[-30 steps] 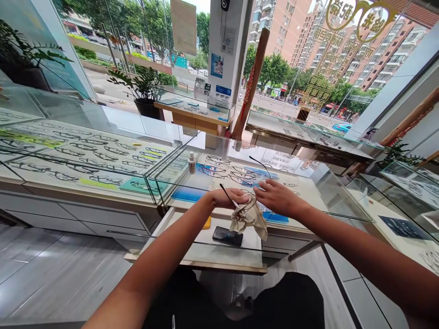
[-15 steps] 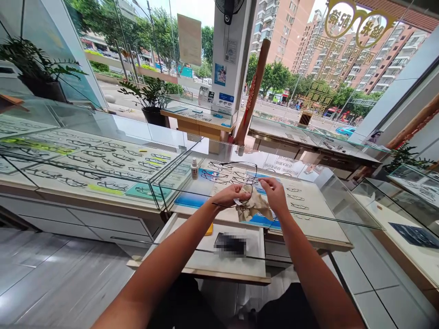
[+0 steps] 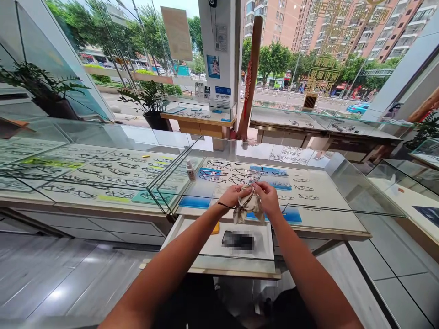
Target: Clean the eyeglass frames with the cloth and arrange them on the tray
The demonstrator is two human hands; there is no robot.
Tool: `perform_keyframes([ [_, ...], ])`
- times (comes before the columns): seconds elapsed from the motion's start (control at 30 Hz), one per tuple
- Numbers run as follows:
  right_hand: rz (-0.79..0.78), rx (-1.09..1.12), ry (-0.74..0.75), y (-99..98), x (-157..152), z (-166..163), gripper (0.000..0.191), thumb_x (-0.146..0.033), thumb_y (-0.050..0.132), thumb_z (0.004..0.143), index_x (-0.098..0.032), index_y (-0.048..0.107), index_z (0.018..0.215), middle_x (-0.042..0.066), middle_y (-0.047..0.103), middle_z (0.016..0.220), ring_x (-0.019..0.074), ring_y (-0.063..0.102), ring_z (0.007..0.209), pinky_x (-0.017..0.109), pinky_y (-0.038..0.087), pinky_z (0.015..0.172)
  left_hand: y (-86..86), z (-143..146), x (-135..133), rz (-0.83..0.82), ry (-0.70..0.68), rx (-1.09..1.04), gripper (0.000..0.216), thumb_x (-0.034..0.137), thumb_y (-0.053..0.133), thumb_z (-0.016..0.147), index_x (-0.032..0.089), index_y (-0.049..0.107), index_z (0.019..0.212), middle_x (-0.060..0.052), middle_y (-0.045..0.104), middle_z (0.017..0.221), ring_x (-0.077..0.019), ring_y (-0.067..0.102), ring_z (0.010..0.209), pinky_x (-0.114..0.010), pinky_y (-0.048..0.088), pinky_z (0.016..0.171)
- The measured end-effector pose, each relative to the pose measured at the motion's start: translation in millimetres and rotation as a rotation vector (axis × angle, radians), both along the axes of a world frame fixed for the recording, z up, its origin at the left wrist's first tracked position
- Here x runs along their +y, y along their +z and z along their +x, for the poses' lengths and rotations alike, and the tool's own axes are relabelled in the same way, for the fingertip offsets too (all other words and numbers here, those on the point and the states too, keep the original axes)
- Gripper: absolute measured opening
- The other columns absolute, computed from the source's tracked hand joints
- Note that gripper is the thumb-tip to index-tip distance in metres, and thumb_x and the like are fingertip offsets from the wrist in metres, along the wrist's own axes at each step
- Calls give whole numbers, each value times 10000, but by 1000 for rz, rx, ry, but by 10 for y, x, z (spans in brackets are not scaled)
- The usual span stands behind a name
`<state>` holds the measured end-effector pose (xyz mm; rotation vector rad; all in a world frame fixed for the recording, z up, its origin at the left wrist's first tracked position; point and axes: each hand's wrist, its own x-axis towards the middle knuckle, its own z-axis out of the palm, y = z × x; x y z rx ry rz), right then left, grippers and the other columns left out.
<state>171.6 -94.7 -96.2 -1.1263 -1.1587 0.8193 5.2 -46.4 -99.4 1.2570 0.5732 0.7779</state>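
Observation:
Both hands meet over the open drawer of a glass display counter. My left hand [image 3: 235, 195] is closed on a thin black pair of glasses [image 3: 254, 176], one arm of which sticks out to the left past my wrist. My right hand [image 3: 268, 197] is closed on a beige cleaning cloth [image 3: 247, 208], pressing it round the glasses. The cloth's loose end hangs below my fingers. Straight beneath the hands a dark phone [image 3: 238, 240] lies flat on the white pulled-out drawer [image 3: 212, 249].
Glass display cases [image 3: 103, 169] full of several glasses frames run left and ahead. A small white bottle [image 3: 190, 170] stands inside the case. A yellow object [image 3: 216, 227] lies at the drawer's left. More counters, potted plants [image 3: 151, 98] and a white pillar [image 3: 219, 50] stand beyond.
My right hand has come in from beside the cloth and closed on it and the glasses. Both hands now sit close together, and the view has dipped slightly.

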Motion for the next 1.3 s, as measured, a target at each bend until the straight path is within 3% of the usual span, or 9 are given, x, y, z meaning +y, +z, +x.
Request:
perform_keyframes([
  [0.2,41,-64,-87,-116,66,19,346,-555,710,858,-213,764,864,58,729,914,213,621,827,339,509,750,6,15,-18,35,-2,20,519,476,978,664,129,716,948,-24,699,815,-149,607,737,-251,446,696],
  [0.33,23,-33,-51,-156,95,14,346,-563,697,863,-222,749,894,57,746,906,217,626,814,345,519,752,23,34,-46,31,26,36,513,419,995,634,137,723,966,-19,708,828,-158,629,758,-271,476,748],
  [0.6,-6,24,33,-154,92,-13,350,-564,725,834,-218,754,878,50,746,866,203,622,769,326,500,701,-25,69,-17,69,130,50,474,488,961,669,144,709,875,0,678,755,-140,581,687,-256,458,663],
  [0.9,1,-10,-30,-192,84,16,336,-551,713,845,-223,750,910,51,736,875,212,617,786,327,500,691,10,10,-24,25,10,52,484,472,953,704,126,749,974,-20,682,787,-150,600,735,-251,457,698],
  [1.1,9,-32,-48,-191,79,25,335,-560,692,853,-231,731,899,44,704,864,215,603,797,327,487,692,36,-11,-55,11,-54,47,573,351,1008,618,129,767,1089,-39,727,863,-177,660,821,-277,501,803],
  [1.3,25,-51,-14,-172,41,-13,332,-559,706,855,-230,737,881,29,678,835,193,555,747,322,463,680,9,15,-38,10,17,54,522,427,1011,613,119,768,956,-21,713,784,-153,630,734,-266,492,740],
])
